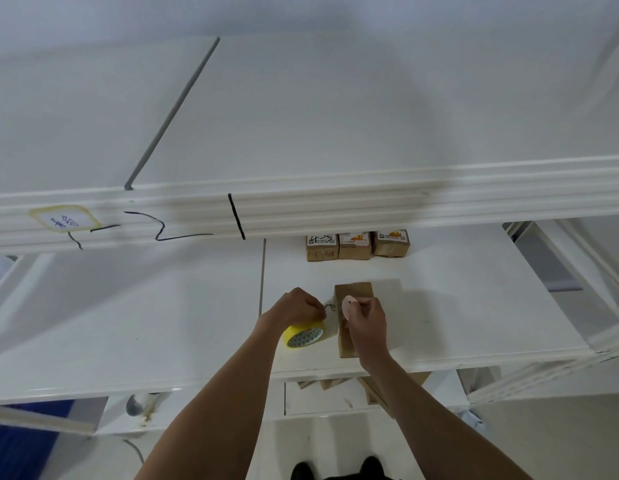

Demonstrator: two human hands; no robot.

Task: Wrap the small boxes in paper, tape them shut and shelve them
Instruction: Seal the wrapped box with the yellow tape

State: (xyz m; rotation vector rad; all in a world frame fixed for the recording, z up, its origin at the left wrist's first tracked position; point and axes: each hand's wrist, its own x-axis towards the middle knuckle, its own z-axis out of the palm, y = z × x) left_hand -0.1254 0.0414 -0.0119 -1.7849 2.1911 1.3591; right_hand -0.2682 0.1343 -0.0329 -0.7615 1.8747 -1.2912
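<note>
White shelving unit, head view looking down onto its middle shelf (474,306). Brown paper-wrapped rectangular box (349,341) lies flat near the shelf's front edge. Left hand (297,308) curls over a yellow tape roll (304,335) just left of the box, grip closed on the roll. Right hand (365,322) over the box, fingers pinching a pale strip of tape (348,306) at the box top. Three small brown labelled boxes (356,244) sit in a row at the back of the shelf, touching. Upper shelf's front rail carries a yellow-edged label (63,218) and black marker lines.
</note>
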